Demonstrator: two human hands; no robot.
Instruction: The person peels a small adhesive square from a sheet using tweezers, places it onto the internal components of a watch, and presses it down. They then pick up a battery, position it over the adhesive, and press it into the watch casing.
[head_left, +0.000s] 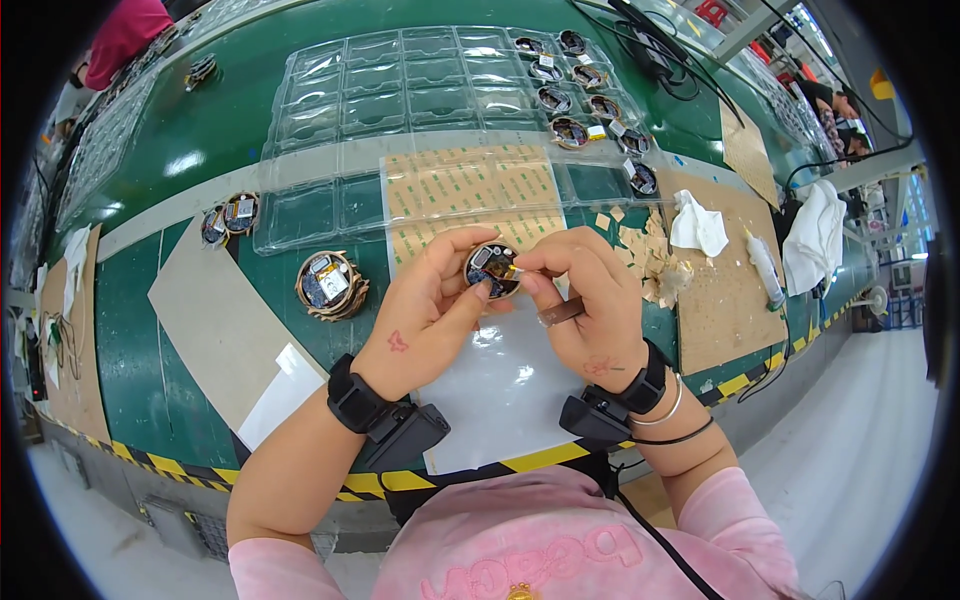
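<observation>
A round watch case [487, 262], with a dark circuit board and small wires showing inside, is held over the bench in my left hand [420, 325]. The fingers wrap its far and left side while the thumb presses the near rim. At its right edge my right hand [597, 310] is closed in a pinch of thumb and forefinger. A tiny yellowish-white bit shows at those fingertips, too small to name. Left of my hands stands a stack of similar round cases [330, 285]. Beneath them lie a glossy white sheet [505, 400] and a tan adhesive sheet [470, 190] with green print.
Clear compartment trays [375, 80] spread across the far bench, several round cases [555, 98] in their right side. Tan paper scraps [645, 250], a white cloth [698, 226] and a white tube-like tool [765, 268] lie right. Grey board [225, 320] and two cases [240, 212] lie left.
</observation>
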